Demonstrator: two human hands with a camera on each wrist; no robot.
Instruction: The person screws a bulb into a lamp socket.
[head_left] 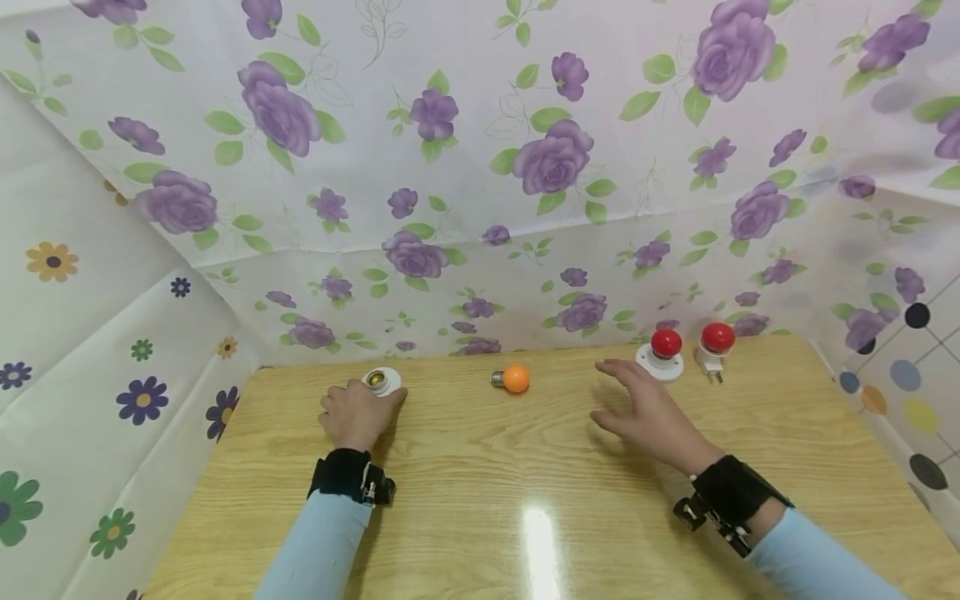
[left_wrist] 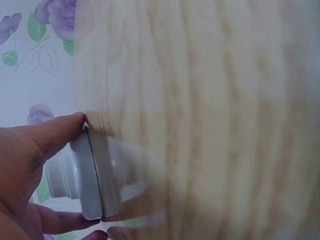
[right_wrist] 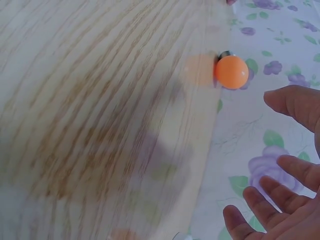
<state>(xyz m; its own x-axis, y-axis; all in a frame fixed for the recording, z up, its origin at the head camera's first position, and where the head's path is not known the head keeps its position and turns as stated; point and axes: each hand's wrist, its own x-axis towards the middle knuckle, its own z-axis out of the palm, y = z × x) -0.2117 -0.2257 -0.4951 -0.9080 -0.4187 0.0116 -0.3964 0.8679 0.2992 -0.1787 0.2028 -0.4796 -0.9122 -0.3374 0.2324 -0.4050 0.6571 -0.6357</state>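
My left hand (head_left: 362, 414) grips a round white bulb socket (head_left: 389, 381) by its base, thumb on one side and fingers on the other. In the left wrist view the socket (left_wrist: 90, 175) sits flat on the wood, side-on between thumb and fingers. An orange light bulb (head_left: 515, 378) lies on its side at mid-table, its metal screw end pointing left. To the right of it, my right hand (head_left: 651, 414) hovers over the table with fingers spread, holding nothing. The right wrist view shows the orange bulb (right_wrist: 232, 72) beyond the thumb tip, apart from it.
Behind my right hand, a red bulb (head_left: 666, 343) stands in a white round socket (head_left: 660, 367). Beside it, another red bulb (head_left: 717, 337) sits in a white plug-in holder (head_left: 709, 361) with prongs toward me. Flowered cloth (head_left: 480, 208) hangs along the back edge of the wooden table (head_left: 465, 483).
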